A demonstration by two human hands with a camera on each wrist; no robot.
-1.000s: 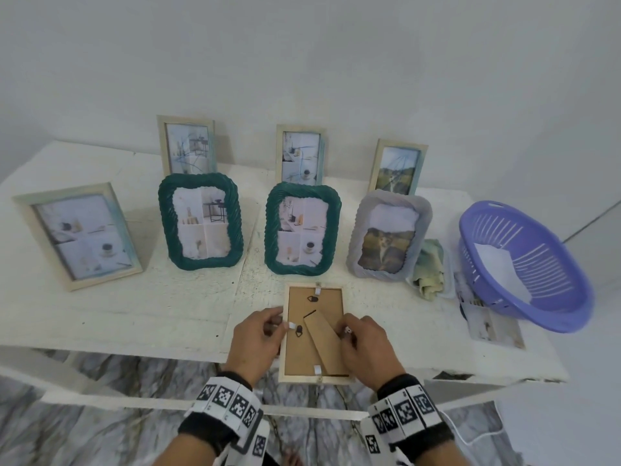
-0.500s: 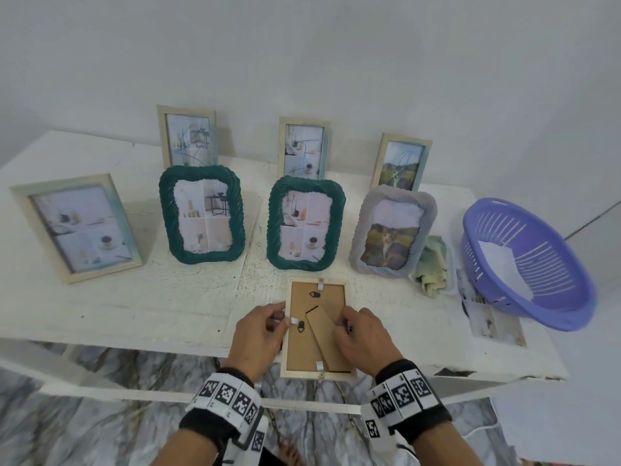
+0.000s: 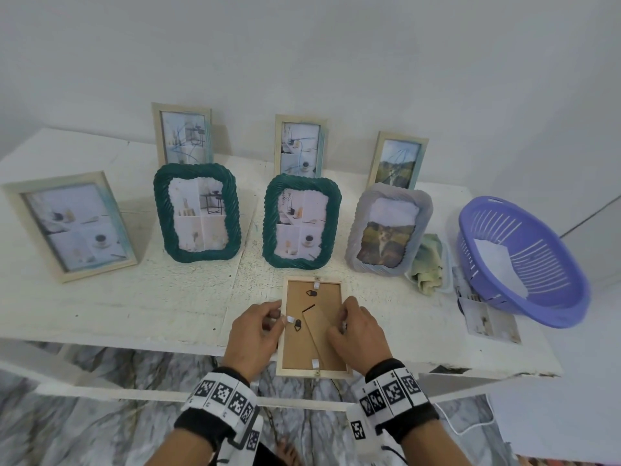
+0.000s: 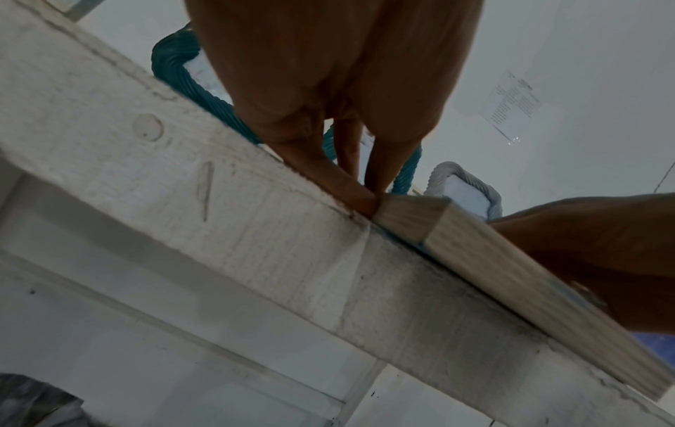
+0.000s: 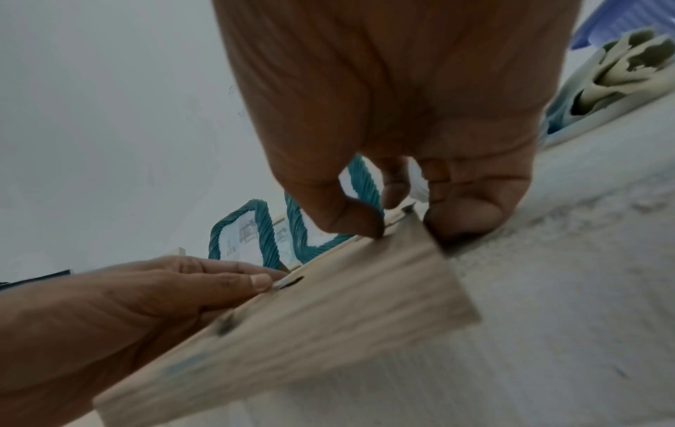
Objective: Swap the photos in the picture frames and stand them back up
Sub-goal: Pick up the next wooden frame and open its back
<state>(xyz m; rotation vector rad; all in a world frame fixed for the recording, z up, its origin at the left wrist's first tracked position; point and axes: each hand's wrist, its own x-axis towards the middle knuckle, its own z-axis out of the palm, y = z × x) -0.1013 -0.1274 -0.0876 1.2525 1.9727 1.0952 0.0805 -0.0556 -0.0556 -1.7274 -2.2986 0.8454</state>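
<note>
A light wooden picture frame [image 3: 314, 371] lies face down at the table's front edge. Its brown backing, folded stand and white metal tabs face up. My left hand [image 3: 277, 319] pinches the frame's left edge at a side tab, and the left wrist view shows its fingertips [image 4: 365, 196] against the frame's corner [image 4: 412, 216]. My right hand [image 3: 342, 319] grips the right edge. In the right wrist view its thumb and fingers [image 5: 464, 213] clamp the frame's rim [image 5: 328, 315]. The photo inside is hidden.
Behind stand two green rope frames [image 3: 197, 213] [image 3: 301, 220], a grey frame with a cat photo [image 3: 389, 230], a large wooden frame [image 3: 69, 227] and three small wooden ones [image 3: 300, 146]. At right are a cloth [image 3: 430, 264], a loose photo [image 3: 489, 319] and a purple basket [image 3: 524, 260].
Both hands stay at the face-down frame's two sides, with only small finger shifts. The head view has tilted slightly.
</note>
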